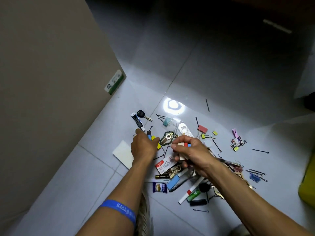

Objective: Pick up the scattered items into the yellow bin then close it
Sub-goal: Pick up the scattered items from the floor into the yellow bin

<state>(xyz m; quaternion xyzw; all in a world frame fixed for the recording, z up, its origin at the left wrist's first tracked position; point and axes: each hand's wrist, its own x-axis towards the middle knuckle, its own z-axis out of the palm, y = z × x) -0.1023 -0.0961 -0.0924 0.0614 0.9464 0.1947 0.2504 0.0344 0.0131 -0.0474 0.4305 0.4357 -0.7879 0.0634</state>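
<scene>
Nearest, low on the tiled floor [68,181]: a marker [190,190], a blue eraser [173,182], a battery [162,176] heaped together. Yellow bin [307,181] just peeking in at the floor's right edge, mostly cut off. Right hand [192,152] above the heap, fingers curled, pinching small coloured blocks [185,144]. Left hand [144,145] just beside it, fingers bent down onto more coloured blocks [150,136]; grip impossible to tell. Farther out, a key [143,115], a tube [137,121], a hairpin [207,105] lying apart.
</scene>
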